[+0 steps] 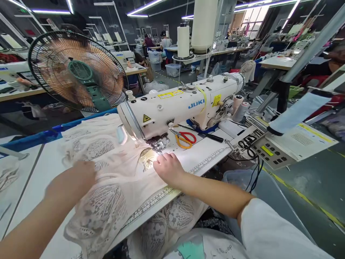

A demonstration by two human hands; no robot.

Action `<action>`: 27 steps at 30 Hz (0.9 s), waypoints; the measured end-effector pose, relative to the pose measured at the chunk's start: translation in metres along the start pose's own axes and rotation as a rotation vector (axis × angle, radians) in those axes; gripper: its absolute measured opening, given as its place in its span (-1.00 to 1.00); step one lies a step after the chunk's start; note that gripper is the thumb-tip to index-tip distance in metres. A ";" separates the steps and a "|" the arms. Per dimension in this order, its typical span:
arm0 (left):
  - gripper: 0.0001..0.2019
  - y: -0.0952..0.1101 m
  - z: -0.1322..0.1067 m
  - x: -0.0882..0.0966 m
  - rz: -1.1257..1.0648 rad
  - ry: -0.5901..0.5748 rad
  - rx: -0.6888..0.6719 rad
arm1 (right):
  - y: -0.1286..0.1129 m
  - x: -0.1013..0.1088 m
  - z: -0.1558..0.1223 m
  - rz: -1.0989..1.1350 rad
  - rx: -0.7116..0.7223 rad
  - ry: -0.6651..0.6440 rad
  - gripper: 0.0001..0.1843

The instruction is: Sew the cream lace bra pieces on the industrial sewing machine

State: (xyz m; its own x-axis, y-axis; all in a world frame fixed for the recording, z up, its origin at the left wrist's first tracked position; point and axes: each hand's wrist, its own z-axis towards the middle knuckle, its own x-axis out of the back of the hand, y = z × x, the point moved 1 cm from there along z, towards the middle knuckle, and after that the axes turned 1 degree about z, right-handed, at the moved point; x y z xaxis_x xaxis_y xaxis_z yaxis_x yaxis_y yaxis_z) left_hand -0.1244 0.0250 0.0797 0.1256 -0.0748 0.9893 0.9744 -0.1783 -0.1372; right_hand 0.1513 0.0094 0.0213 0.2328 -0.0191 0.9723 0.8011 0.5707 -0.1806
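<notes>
A pale pink lace fabric [113,169] lies spread over the sewing table and hangs off its front edge. My left hand [81,176] rests flat on the fabric at the left, fingers smeared by motion. My right hand [168,167] presses the fabric edge just in front of the needle area [159,145] of the white JUKI sewing machine [183,106], its fingers curled down onto the cloth under the bright machine lamp.
Orange-handled scissors [184,139] and a black tool [208,136] lie on the machine bed to the right. A control panel [272,153] sits further right. A standing fan [77,72] runs at the back left. Thread cones [203,25] stand behind the machine. Other workers sit far back.
</notes>
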 end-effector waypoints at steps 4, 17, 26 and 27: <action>-0.66 0.069 0.031 -0.006 -0.125 -0.034 -0.104 | -0.018 -0.019 -0.012 -0.008 -0.100 -0.001 -0.85; -0.66 0.100 0.110 -0.050 -0.291 -0.028 0.081 | 0.008 -0.026 0.018 0.031 0.517 -0.099 -0.56; -0.57 0.102 0.030 -0.057 -0.427 -0.025 -0.456 | 0.023 -0.034 0.027 0.109 0.531 -0.064 -0.67; -0.53 0.103 0.025 -0.061 -0.430 -0.008 -0.456 | 0.022 -0.034 0.023 0.115 0.522 -0.048 -0.69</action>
State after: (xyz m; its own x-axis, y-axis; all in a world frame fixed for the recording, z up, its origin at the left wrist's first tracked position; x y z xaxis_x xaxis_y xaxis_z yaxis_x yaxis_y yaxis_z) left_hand -0.0266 0.0356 0.0064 -0.2570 0.1034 0.9609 0.7608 -0.5914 0.2672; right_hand 0.1482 0.0418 -0.0124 0.2675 0.0979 0.9586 0.3880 0.8997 -0.2002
